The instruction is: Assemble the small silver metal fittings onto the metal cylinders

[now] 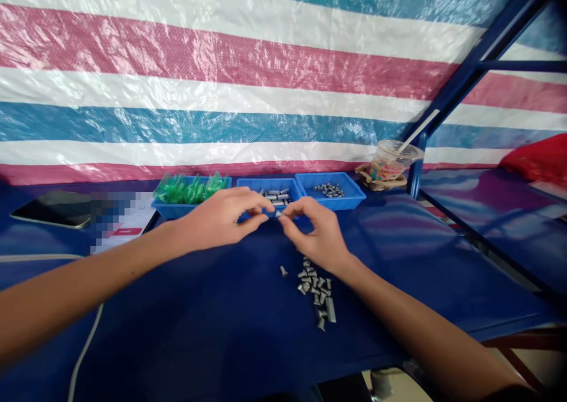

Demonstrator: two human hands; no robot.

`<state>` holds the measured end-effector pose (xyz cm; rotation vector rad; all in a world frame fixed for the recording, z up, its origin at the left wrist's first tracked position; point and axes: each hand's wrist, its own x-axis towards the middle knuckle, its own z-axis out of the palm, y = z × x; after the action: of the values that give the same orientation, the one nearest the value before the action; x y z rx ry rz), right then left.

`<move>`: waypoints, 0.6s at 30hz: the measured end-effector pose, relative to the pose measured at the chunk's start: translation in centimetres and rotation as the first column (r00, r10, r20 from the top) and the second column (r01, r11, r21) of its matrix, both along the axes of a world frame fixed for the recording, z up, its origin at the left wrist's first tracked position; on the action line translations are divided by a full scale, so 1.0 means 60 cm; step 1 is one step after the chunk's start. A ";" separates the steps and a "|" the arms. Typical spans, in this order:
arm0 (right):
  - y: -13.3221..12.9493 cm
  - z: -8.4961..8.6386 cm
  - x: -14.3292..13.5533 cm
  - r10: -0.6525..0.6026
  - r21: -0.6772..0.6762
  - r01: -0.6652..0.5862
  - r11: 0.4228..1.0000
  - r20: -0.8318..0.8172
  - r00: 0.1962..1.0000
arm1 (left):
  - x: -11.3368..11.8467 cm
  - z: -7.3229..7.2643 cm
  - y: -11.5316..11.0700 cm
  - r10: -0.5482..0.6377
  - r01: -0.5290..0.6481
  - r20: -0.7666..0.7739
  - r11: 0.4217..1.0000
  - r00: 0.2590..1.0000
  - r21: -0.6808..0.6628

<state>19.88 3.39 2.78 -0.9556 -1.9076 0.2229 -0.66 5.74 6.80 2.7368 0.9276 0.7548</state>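
My left hand (pixel 221 216) and my right hand (pixel 316 231) meet above the blue table, fingertips pinched together on a small grey metal piece (pixel 278 213). Below my right hand lies a loose pile of several small grey metal pieces (pixel 316 293), with one stray piece (pixel 283 270) to its left. Behind my hands stand three blue trays in a row: the left tray (pixel 162 207) holds green plastic parts (pixel 190 188), the middle tray (pixel 248 183) holds grey metal sleeves (pixel 277 195), the right tray (pixel 354 192) holds small dark metal bits (pixel 328 189).
A dark tablet (pixel 53 208) and a white paper (pixel 126 219) lie at the left. A plastic cup with a straw (pixel 392 161) stands at the back right beside a blue metal frame post (pixel 460 77). A white cable (pixel 84 349) runs along the near left. A striped tarp hangs behind.
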 end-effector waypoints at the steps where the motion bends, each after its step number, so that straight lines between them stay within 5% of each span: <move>1: 0.011 0.003 0.013 -0.095 0.088 0.092 0.992 0.027 0.995 | 0.000 0.017 0.006 -0.004 0.003 -0.032 1.000 0.999 -0.022; 4: 0.048 0.006 0.058 -0.403 0.233 0.375 0.897 0.089 0.911 | 0.006 0.045 -0.009 0.022 -0.027 -0.062 0.997 0.998 -0.076; 7: 0.066 0.004 0.082 -0.502 0.258 0.449 0.856 0.201 0.841 | 0.015 0.031 -0.077 -0.024 0.018 -0.048 0.992 0.999 -0.125; 12: 0.030 0.002 0.042 -0.276 0.191 0.224 0.956 0.313 0.909 | 0.021 -0.026 -0.196 -0.381 0.349 -0.017 0.864 0.924 -0.362; 15: 0.008 0.003 0.014 -0.150 0.120 0.115 0.986 0.345 0.927 | 0.015 -0.055 -0.196 -0.359 0.329 -0.027 0.882 0.933 -0.338; 18: 0.005 0.009 0.011 -0.098 0.054 0.083 0.995 0.386 0.917 | 0.003 -0.075 -0.155 -0.276 0.282 0.061 0.929 0.959 -0.240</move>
<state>20.56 3.67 3.33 -1.1239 -2.2109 -0.0645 -0.46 -3.54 2.33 2.5551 0.5628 0.5782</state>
